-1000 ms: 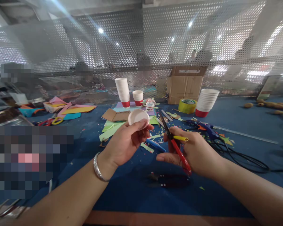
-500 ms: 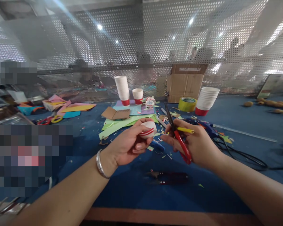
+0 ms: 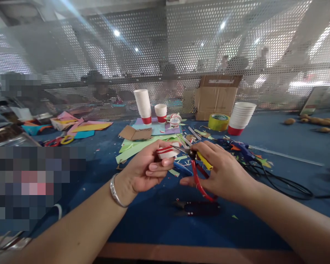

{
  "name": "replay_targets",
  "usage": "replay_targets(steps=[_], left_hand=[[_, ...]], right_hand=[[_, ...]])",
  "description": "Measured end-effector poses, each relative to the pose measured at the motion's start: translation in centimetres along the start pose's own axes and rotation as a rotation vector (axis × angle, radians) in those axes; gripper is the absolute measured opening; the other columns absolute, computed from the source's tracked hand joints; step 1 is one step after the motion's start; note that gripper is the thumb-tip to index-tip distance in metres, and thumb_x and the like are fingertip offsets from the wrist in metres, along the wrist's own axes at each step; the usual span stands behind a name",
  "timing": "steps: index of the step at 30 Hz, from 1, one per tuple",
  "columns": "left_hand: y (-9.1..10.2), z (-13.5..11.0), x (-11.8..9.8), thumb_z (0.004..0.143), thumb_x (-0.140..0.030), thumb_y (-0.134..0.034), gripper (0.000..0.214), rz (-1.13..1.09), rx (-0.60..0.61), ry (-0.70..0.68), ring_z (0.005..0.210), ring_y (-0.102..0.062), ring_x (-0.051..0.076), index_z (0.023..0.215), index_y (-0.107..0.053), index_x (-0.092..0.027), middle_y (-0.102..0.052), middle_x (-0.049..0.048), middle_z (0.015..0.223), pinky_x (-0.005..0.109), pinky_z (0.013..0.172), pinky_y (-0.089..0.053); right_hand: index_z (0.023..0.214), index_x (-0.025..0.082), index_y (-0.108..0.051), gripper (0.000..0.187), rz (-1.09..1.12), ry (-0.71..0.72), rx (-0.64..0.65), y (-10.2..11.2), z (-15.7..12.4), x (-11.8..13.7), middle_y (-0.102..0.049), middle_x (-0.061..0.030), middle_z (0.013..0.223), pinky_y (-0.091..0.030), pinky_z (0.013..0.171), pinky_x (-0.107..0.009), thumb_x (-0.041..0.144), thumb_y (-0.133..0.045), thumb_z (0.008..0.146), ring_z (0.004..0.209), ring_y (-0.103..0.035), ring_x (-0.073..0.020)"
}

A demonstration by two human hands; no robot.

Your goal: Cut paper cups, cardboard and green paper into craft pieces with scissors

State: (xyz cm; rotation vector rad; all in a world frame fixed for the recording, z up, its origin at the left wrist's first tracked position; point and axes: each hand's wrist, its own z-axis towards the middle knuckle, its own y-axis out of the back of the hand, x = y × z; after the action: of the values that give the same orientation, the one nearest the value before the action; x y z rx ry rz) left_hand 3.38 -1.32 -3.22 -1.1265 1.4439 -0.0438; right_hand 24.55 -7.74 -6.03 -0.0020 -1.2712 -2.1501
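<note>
Pinches striped cup piece [image 3: 165, 151] w/ L hand [image 3: 150, 167] — just left of R hand [image 3: 221, 167], long axis approx. side to side. Grips red scissors [image 3: 195, 172] w/ R hand, aiming blades [image 3: 182, 149] left at cup piece's R end — can't tell if touching.

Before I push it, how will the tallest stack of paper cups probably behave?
The tallest stack may tip easily, standing high on a narrow red bottom. It is probably light, since the cups look like paper. Lifted by its top rim, it might separate, because the cups look merely nested.
</note>
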Motion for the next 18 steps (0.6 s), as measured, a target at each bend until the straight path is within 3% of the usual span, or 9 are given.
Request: replay_targets(steps=[7, 13, 18], left_hand=[[0.05, 0.13, 0.19, 0.089, -0.027, -0.053, 0.034, -0.051, -0.038, 0.044, 0.03, -0.017, -0.001, 0.058, -0.054, -0.014, -0.045, -0.0016, 0.05, 0.008, 0.024, -0.02], [0.0, 0.24, 0.14, 0.099, -0.02, -0.027, 0.051, -0.064, -0.006, 0.046, 0.026, -0.02, 0.001, 0.058, -0.056, -0.011, -0.044, -0.001, 0.047, 0.009, 0.022, -0.02], [-0.31, 0.46, 0.59, 0.101, -0.02, -0.02, 0.06, -0.084, 0.019, 0.125, 0.024, -0.024, 0.001, 0.057, -0.058, -0.008, -0.045, 0.0003, 0.046, 0.01, 0.022, -0.022]], right_hand=[[0.108, 0.018, -0.058, 0.038, -0.194, 0.115, -0.118, 0.34, 0.28, -0.3, -0.068, -0.0102, 0.1, -0.044, 0.076, -0.038, 0.046, -0.068, 0.086, 0.086, -0.064, -0.0262], [0.109, 0.015, -0.062, 0.033, -0.273, 0.197, -0.142, 0.56, 0.16, -0.37, -0.067, -0.0085, 0.093, -0.041, 0.073, -0.036, 0.039, -0.066, 0.086, 0.078, -0.061, -0.0239], [0.108, 0.014, -0.065, 0.029, -0.344, 0.23, -0.11, 0.57, 0.06, -0.47, -0.068, -0.0088, 0.094, -0.038, 0.072, -0.036, 0.024, -0.062, 0.081, 0.072, -0.057, -0.0225]])
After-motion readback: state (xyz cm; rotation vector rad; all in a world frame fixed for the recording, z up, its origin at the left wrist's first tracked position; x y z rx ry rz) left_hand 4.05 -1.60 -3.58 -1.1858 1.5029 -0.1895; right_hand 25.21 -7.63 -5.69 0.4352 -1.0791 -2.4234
